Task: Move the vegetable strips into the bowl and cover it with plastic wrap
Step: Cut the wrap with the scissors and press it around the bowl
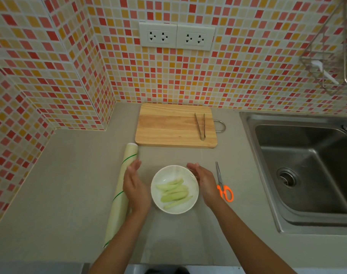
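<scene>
Grey kitchen counter [66, 175] fills the middle, with a wall of little red, orange and cream tiles [247, 72] behind it and two white plug sockets [176, 36] up high. On the right is a shiny metal sink [307, 165].

A white bowl [174, 173] sits on the counter near the front edge. Pale green vegetable strips [174, 191] lie inside it. A thin clear sheet of plastic wrap [168, 234] seems to lie over the bowl and the counter around it, but it is hard to see.

The left hand [135, 186] is flat and open, just beside the left side of the bowl, palm facing it. The right hand [204, 182] is open too, at the right side of the bowl, fingers near the rim. I cannot tell if either hand touches the bowl.

A long roll of wrap [121, 192] lies left of the left hand. Orange-handled scissors [223, 184] lie just right of the right hand. Behind the bowl is a wooden cutting board [168, 127] with metal tongs [200, 125] on it.
</scene>
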A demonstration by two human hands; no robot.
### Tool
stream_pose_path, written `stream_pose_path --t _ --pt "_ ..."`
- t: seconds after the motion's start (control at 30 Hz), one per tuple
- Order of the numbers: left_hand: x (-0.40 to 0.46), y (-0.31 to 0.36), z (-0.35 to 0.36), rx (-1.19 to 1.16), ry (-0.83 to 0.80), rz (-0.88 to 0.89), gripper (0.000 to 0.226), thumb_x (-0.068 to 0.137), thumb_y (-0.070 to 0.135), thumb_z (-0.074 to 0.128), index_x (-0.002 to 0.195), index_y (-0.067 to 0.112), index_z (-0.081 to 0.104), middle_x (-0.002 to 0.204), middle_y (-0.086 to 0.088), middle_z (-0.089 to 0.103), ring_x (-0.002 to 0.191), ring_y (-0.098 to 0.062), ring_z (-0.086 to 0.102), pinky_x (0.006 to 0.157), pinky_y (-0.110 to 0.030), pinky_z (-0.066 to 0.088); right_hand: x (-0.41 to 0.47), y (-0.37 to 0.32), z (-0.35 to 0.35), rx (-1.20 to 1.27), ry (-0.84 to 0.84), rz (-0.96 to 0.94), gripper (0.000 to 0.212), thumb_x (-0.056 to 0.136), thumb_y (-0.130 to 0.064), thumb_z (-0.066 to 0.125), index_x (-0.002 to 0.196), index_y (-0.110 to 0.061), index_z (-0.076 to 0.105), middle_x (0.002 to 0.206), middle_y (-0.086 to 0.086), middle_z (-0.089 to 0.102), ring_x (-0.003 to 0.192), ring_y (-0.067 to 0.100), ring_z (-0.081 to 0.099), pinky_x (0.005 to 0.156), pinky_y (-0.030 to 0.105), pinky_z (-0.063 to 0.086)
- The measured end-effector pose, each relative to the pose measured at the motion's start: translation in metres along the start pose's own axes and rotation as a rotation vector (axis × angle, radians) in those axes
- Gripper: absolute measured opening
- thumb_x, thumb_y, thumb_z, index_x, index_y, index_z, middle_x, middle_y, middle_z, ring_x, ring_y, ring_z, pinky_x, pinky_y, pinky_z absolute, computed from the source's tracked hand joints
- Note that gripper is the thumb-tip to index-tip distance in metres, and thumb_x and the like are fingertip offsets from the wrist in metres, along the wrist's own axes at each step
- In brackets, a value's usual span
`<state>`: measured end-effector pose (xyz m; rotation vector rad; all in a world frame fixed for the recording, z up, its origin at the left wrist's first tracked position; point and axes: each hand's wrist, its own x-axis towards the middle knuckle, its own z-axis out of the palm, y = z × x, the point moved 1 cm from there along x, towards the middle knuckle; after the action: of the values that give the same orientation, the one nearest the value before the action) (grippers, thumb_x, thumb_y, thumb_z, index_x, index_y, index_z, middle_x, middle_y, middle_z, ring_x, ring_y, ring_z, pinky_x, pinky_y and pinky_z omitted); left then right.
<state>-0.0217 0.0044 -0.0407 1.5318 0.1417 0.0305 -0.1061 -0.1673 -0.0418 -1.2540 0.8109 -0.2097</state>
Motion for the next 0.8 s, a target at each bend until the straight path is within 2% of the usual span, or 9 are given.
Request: stream_pose_path --t 0.07,0.13,0.2,0.3,0.4,0.57,0.67,0.73,0.8 --pt "-0.032 -0.012 -0.01 -0.016 0.003 -0.11 0.047 0.102 0.04 0.027 0.127 0.016 0.059 0.131 -0.001 0.062 0.122 -0.009 0.054 0.098 -0.008 0.037 0.002 -0.004 -0.001 0.003 -0.017 0.025 0.041 0.1 -0.033 0.039 0.111 -0.005 0.067 0.115 0.015 0.068 0.104 0.024 0.064 0.094 0.034 0.048" --pt "-0.057 -0.019 -0.006 -0.02 -0.069 -0.222 0.045 0.102 0.04 0.026 0.132 0.021 0.054 0.137 0.002 0.056 0.128 -0.01 0.05 0.107 -0.023 0.036 0.002 -0.005 0.003 -0.013 -0.082 0.103 0.047 0.1 -0.039 0.037 0.106 -0.005 0.069 0.112 0.017 0.069 0.105 0.028 0.064 0.096 0.04 0.047" --pt "-0.064 -0.015 0.004 -0.027 -0.126 -0.269 0.043 0.103 0.034 0.025 0.132 0.019 0.053 0.134 0.0 0.057 0.126 -0.015 0.051 0.108 -0.032 0.038 -0.002 -0.001 0.009 -0.036 -0.101 0.202 0.052 0.097 -0.048 0.039 0.089 -0.008 0.071 0.093 0.014 0.072 0.094 0.029 0.067 0.086 0.038 0.05" --pt "-0.051 -0.009 0.013 -0.039 -0.13 -0.292 0.042 0.104 0.028 0.025 0.127 0.013 0.057 0.126 -0.007 0.061 0.119 -0.021 0.056 0.101 -0.032 0.042 -0.004 0.004 0.011 0.085 -0.109 0.292 0.055 0.093 -0.057 0.042 0.078 -0.014 0.072 0.08 0.009 0.074 0.079 0.023 0.072 0.071 0.031 0.056" --pt "-0.04 -0.01 0.013 -0.036 -0.224 -0.311 0.044 0.104 0.033 0.024 0.124 0.016 0.059 0.124 -0.007 0.063 0.115 -0.02 0.058 0.095 -0.03 0.045 -0.001 0.001 0.009 0.098 -0.141 0.261 0.055 0.095 -0.056 0.037 0.081 -0.016 0.073 0.081 0.006 0.075 0.079 0.019 0.072 0.069 0.03 0.056" --pt "-0.019 -0.012 0.021 0.006 -0.377 -0.361 0.049 0.103 0.042 0.019 0.122 0.023 0.061 0.125 -0.004 0.064 0.111 -0.016 0.06 0.089 -0.027 0.045 0.004 0.004 0.009 0.023 -0.048 0.174 0.051 0.097 -0.051 0.036 0.089 -0.014 0.071 0.086 0.006 0.075 0.081 0.018 0.071 0.067 0.027 0.057" --pt "-0.009 -0.013 0.026 -0.091 -0.444 -0.515 0.058 0.099 0.053 0.018 0.119 0.024 0.064 0.126 -0.007 0.065 0.112 -0.021 0.062 0.1 -0.04 0.047 0.006 0.007 0.007 0.019 0.039 0.16 0.048 0.097 -0.049 0.038 0.087 -0.016 0.072 0.084 0.005 0.075 0.077 0.017 0.072 0.063 0.027 0.057" --pt "-0.01 -0.016 0.027 -0.234 -0.427 -0.619 0.066 0.096 0.059 0.02 0.128 0.018 0.06 0.129 -0.01 0.064 0.119 -0.027 0.059 0.107 -0.048 0.041 0.007 0.008 0.009 0.025 0.084 0.139 0.047 0.097 -0.047 0.04 0.083 -0.016 0.071 0.073 0.001 0.076 0.067 0.014 0.073 0.054 0.023 0.054" --pt "-0.011 -0.018 0.029 -0.346 -0.324 -0.674 0.066 0.096 0.059 0.024 0.131 0.014 0.057 0.129 -0.009 0.063 0.119 -0.028 0.058 0.107 -0.048 0.041 0.007 0.007 0.01 0.032 0.121 0.128 0.046 0.097 -0.045 0.043 0.082 -0.013 0.071 0.07 0.001 0.074 0.065 0.016 0.071 0.052 0.022 0.052"
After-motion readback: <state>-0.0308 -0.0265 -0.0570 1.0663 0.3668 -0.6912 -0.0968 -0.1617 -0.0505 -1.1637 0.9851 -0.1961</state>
